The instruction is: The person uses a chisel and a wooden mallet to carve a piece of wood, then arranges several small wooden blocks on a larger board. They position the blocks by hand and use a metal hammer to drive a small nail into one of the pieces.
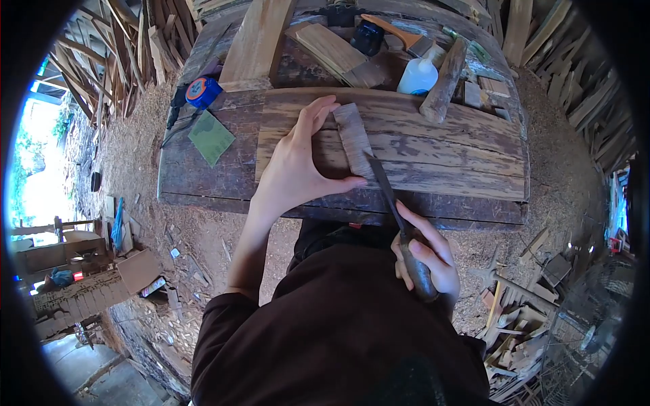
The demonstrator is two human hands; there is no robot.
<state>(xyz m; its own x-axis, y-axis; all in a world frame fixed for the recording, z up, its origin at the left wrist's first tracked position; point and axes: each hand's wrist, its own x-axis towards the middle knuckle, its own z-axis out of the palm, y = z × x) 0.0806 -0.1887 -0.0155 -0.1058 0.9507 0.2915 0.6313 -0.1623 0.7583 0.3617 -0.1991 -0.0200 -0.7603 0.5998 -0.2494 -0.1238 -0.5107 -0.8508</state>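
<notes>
A small, narrow wood piece (pixel 353 137) lies slantwise on a wide streaked board (pixel 433 155). My left hand (pixel 298 159) spans this piece from the left, with fingertips by its far end and the thumb by its near end. My right hand (pixel 428 250) is wrapped round the wooden handle of a chisel (pixel 385 186), whose long dark blade points forward and left. The blade's tip is at the right edge of the small piece, near its lower end; whether it touches is hard to tell.
The worn workbench (pixel 230 183) carries a blue tape measure (pixel 203 92), green sandpaper (pixel 211 138), a white glue bottle (pixel 418 76), a round wooden stick (pixel 443 81), a brush (pixel 399 32) and a dark jar (pixel 367 36). Stacked wood offcuts surround it; a fan (pixel 589 338) stands lower right.
</notes>
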